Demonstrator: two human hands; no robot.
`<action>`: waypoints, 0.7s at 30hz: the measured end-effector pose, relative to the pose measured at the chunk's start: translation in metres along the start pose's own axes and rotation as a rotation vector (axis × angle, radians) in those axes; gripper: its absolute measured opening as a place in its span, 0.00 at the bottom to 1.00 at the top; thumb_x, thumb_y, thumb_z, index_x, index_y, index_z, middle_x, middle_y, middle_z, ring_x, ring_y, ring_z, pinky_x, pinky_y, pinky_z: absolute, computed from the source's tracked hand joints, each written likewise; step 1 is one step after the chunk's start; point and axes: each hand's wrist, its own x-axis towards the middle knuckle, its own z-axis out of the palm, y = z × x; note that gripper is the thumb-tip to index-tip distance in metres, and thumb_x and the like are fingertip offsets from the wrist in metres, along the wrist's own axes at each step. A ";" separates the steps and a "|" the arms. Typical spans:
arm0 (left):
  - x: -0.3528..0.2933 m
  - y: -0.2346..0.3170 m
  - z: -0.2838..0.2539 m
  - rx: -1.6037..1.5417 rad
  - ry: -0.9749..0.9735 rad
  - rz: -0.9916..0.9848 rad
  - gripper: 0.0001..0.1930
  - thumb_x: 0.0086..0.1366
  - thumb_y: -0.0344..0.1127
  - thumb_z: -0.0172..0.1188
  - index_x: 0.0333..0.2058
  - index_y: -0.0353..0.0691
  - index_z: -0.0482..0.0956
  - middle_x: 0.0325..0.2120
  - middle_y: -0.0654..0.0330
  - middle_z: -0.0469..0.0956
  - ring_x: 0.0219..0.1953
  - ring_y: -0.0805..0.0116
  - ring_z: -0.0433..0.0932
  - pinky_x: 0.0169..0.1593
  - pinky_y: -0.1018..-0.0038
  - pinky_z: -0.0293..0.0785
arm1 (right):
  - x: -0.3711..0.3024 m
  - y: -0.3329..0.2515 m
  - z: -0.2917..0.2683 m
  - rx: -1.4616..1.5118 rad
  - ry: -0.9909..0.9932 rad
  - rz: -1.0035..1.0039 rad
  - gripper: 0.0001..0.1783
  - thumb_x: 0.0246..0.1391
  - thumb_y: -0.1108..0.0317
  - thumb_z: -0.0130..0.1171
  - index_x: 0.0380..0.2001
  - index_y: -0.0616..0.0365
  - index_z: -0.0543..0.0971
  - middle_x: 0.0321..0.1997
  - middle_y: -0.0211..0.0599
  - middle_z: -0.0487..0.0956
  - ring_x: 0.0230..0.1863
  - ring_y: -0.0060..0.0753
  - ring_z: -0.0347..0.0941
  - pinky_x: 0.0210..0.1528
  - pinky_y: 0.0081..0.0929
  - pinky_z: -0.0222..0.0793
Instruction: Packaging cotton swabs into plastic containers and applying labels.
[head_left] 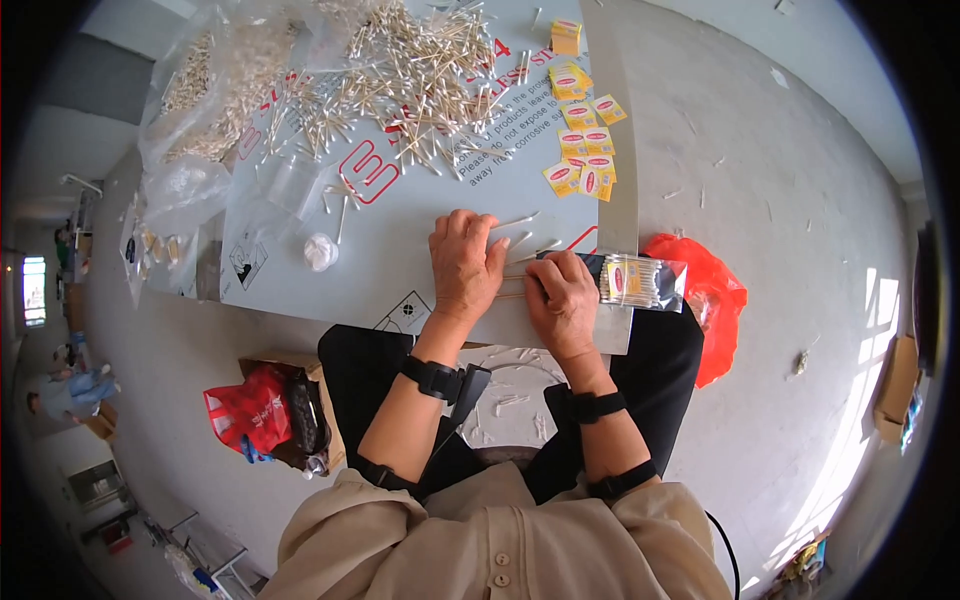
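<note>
My left hand [464,262] rests on the sheet-covered table with its fingers curled and a loose cotton swab [517,220] at its fingertips. More single swabs lie between my two hands, their far ends partly hidden. My right hand [562,302] is closed at the left end of a clear packet of cotton swabs [648,283]. Inside the packet a small yellow-and-white card [617,278] shows among the swabs. My right fingertips are partly hidden under the hand. Beyond my hands spreads a big loose heap of cotton swabs [430,75].
Several yellow cards [583,150] lie along the table's right side, below a small yellow stack [566,38]. Large clear bags of swabs [215,90] stand far left. A round white item [320,252] sits left. A red plastic bag [712,310] hangs right; a carton [325,410] stands lower left.
</note>
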 end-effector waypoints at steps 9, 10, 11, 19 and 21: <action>0.045 -0.026 0.006 -0.012 -0.030 -0.001 0.09 0.51 0.25 0.64 0.32 0.42 0.76 0.34 0.61 0.73 0.43 0.57 0.70 0.46 0.60 0.66 | 0.001 0.000 -0.004 0.011 -0.024 0.029 0.06 0.43 0.75 0.62 0.27 0.55 0.77 0.30 0.34 0.73 0.34 0.40 0.73 0.35 0.35 0.70; 0.059 -0.025 0.008 0.065 0.026 0.055 0.09 0.51 0.25 0.64 0.32 0.42 0.77 0.34 0.62 0.73 0.43 0.57 0.70 0.46 0.60 0.66 | 0.001 0.002 -0.005 0.004 -0.024 0.032 0.06 0.43 0.76 0.62 0.26 0.56 0.77 0.30 0.34 0.73 0.34 0.41 0.73 0.35 0.35 0.70; 0.072 -0.025 0.010 0.066 0.025 0.054 0.09 0.51 0.25 0.64 0.32 0.42 0.77 0.34 0.62 0.73 0.43 0.57 0.70 0.46 0.60 0.66 | 0.001 0.002 -0.004 0.005 -0.025 0.032 0.06 0.43 0.76 0.62 0.26 0.56 0.77 0.30 0.34 0.73 0.34 0.41 0.73 0.35 0.35 0.70; 0.081 -0.026 0.028 0.204 -0.043 0.171 0.08 0.48 0.28 0.67 0.24 0.45 0.75 0.28 0.65 0.70 0.39 0.60 0.69 0.42 0.63 0.65 | 0.003 0.000 0.000 0.021 -0.029 0.033 0.06 0.42 0.76 0.63 0.26 0.55 0.77 0.30 0.35 0.74 0.33 0.41 0.73 0.34 0.35 0.70; 0.058 -0.014 0.025 0.165 -0.063 0.175 0.08 0.48 0.27 0.67 0.24 0.44 0.75 0.28 0.65 0.70 0.39 0.60 0.69 0.42 0.63 0.65 | 0.001 0.004 -0.002 0.013 -0.021 0.033 0.07 0.41 0.76 0.63 0.26 0.55 0.77 0.30 0.35 0.74 0.33 0.41 0.73 0.35 0.35 0.70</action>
